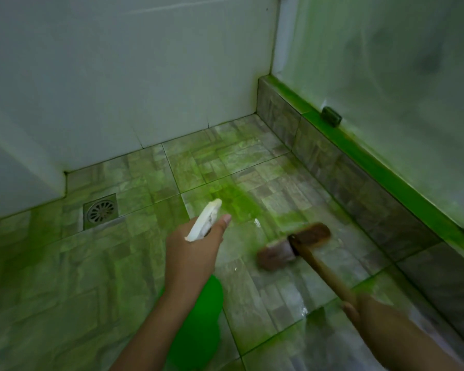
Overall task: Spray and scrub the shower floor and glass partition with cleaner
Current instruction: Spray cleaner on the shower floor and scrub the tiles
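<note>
Left hand (192,253) grips spray bottle (198,317); right hand (359,309) fingers clamp brush (295,247) handle (blurred).

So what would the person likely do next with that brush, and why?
Probably push the brush forward into the bright green patch just ahead of it. The left hand holds the spray bottle aimed there, the right hand grips the wooden handle, and that cleaner looks unscrubbed.
</note>
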